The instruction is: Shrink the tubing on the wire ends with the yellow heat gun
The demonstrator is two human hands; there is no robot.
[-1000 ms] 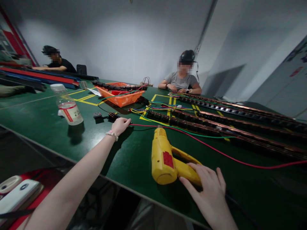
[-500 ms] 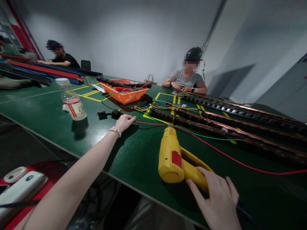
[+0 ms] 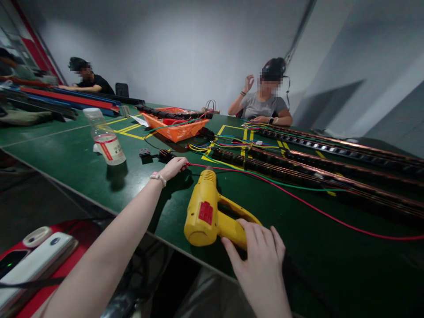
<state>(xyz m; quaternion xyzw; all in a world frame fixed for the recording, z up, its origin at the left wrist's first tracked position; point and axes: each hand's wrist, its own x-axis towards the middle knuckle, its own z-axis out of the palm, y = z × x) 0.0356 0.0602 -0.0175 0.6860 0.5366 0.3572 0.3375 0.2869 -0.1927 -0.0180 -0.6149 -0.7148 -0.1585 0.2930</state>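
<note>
My right hand (image 3: 258, 247) is closed around the handle of a yellow heat gun (image 3: 202, 212). The gun's metal nozzle points away from me, at the red wire near my other hand. Between the closed fingers of my left hand (image 3: 175, 168) is the end of the red wire (image 3: 298, 206), which runs off across the table to the right edge. A green wire (image 3: 291, 187) lies just behind it. Small black connectors (image 3: 164, 154) sit beyond my left hand.
Long black strips with copper-coloured wires (image 3: 281, 170) lie to the right. An orange basket (image 3: 175, 132) holds parts. A plastic bottle (image 3: 111, 148) stands left on the green table (image 3: 79, 168). Co-workers sit opposite, one (image 3: 265, 104) with a hand raised. A white phone-like device (image 3: 36, 269) lies lower left.
The heat gun has moved left in my right hand, its nozzle nearer my left hand. My left hand keeps its hold on the wire. The co-worker opposite has raised a hand.
</note>
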